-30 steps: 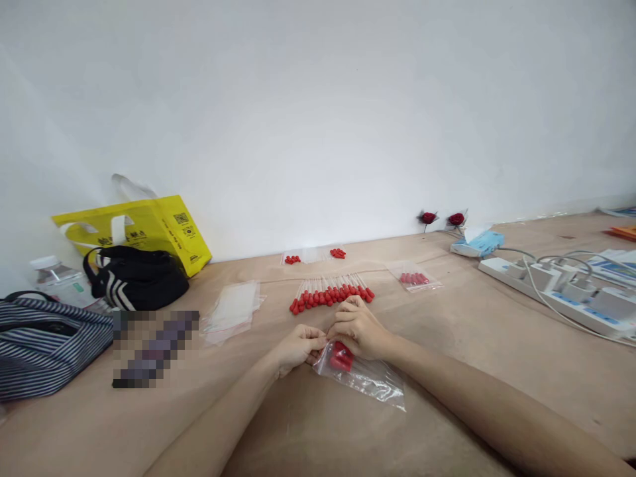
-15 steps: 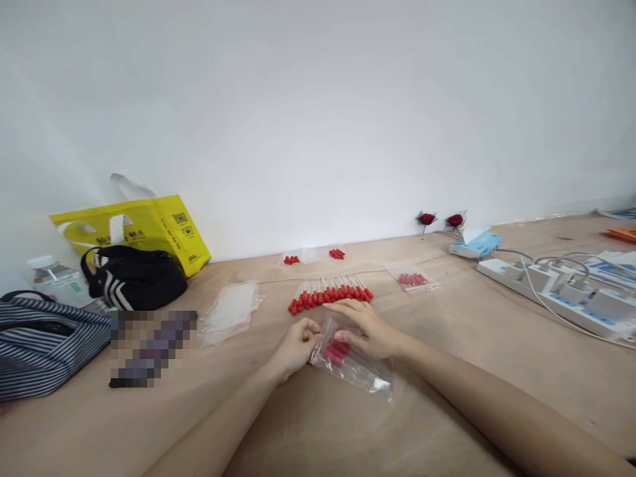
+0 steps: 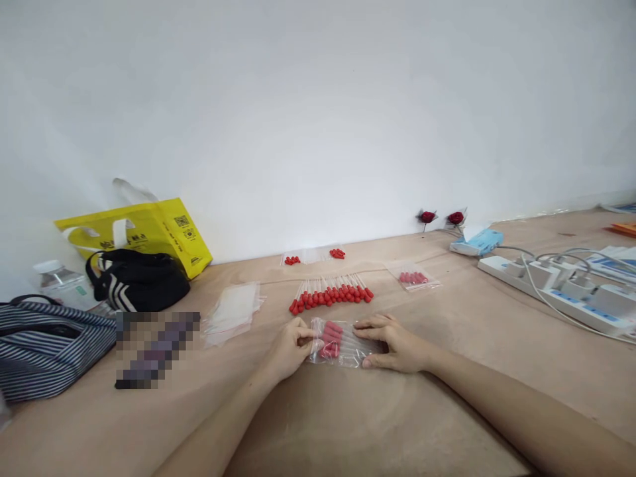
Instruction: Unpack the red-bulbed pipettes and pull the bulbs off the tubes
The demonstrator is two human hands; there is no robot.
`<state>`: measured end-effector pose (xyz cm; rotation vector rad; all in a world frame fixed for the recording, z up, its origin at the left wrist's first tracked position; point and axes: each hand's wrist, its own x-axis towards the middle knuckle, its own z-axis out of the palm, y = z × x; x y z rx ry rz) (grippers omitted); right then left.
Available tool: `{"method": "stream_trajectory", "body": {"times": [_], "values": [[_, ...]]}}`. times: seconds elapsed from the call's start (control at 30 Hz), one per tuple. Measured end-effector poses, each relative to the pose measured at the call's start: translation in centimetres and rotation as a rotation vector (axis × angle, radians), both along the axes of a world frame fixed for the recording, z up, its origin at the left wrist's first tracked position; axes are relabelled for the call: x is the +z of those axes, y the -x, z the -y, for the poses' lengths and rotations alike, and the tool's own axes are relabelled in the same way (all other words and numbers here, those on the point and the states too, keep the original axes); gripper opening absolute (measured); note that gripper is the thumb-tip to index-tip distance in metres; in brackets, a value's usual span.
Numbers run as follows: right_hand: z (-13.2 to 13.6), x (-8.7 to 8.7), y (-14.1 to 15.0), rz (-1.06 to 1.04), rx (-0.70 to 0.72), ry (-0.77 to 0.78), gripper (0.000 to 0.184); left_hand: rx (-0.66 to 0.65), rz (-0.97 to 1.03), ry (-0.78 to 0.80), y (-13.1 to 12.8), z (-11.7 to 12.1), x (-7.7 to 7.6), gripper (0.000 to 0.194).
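Note:
A clear zip bag (image 3: pixel 348 356) lies flat on the table in front of me, with several red-tipped white sticks (image 3: pixel 332 336) inside, their red ends toward the left. My left hand (image 3: pixel 294 348) pinches the bag's left edge between thumb and fingers. At the right end, my right hand (image 3: pixel 395 343) rests with thumb and fingers spread over the bag's corners. Just beyond my hands, a row of loose red-tipped sticks (image 3: pixel 328 296) is fanned out, red ends toward me.
Flat clear bags (image 3: pixel 231 311) are stacked at left. Filled bags lie at right (image 3: pixel 413 278) and by the wall (image 3: pixel 313 255). Further left are a yellow bag (image 3: pixel 193 245), a black pouch (image 3: pixel 149 281) and a striped bag (image 3: pixel 54 351). A power strip (image 3: pixel 551 291) with cables stands right.
The bag has gone from tilted to flat and straight. My right hand has moved from over its red tips to its right end; my left hand still pinches the left edge.

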<state>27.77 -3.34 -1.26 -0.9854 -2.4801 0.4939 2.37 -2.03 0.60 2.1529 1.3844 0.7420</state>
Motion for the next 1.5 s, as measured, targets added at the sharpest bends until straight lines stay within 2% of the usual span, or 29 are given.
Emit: {"method": "stream_trajectory", "body": {"times": [0.07, 0.2, 0.37, 0.5, 0.63, 0.73, 0.87, 1.0, 1.17, 1.33, 1.5], "values": [[-0.1, 0.1, 0.0, 0.006, 0.003, -0.012, 0.061, -0.049, 0.027, -0.059, -0.2, 0.1, 0.1, 0.020], [-0.2, 0.1, 0.0, 0.026, 0.002, -0.040, 0.057, -0.173, 0.088, 0.006, -0.9, 0.4, 0.4, 0.024], [0.0, 0.2, 0.1, 0.048, -0.018, -0.072, 0.051, -0.169, -0.048, 0.053, -1.0, 0.7, 1.1, 0.022], [0.1, 0.3, 0.2, 0.058, -0.050, -0.090, 0.047, -0.278, -0.043, 0.089, -0.9, 0.9, 1.6, 0.030], [0.1, 0.2, 0.3, 0.065, -0.061, -0.107, 0.044, -0.282, -0.001, 0.114, -1.0, 1.0, 1.5, 0.029], [0.0, 0.1, 0.3, 0.059, -0.068, -0.119, 0.043, -0.260, -0.005, 0.046, -1.1, 1.2, 1.5, 0.018], [0.0, 0.0, 0.3, 0.050, -0.080, -0.123, 0.042, -0.241, -0.136, -0.071, -1.2, 1.4, 1.8, 0.011], [0.0, 0.0, 0.3, 0.052, -0.072, -0.124, 0.042, -0.292, -0.168, -0.068, -1.3, 1.4, 2.1, 0.012], [-0.1, -0.1, 0.3, 0.040, -0.072, -0.131, 0.041, -0.380, -0.174, -0.155, -1.2, 1.3, 2.0, 0.006], [-0.2, -0.1, 0.2, 0.031, -0.093, -0.128, 0.040, -0.363, -0.181, -0.197, -1.0, 1.2, 1.6, 0.014], [-0.2, 0.0, 0.2, 0.037, -0.105, -0.115, 0.039, -0.416, -0.147, -0.177, -1.0, 0.8, 1.0, 0.019]]}}
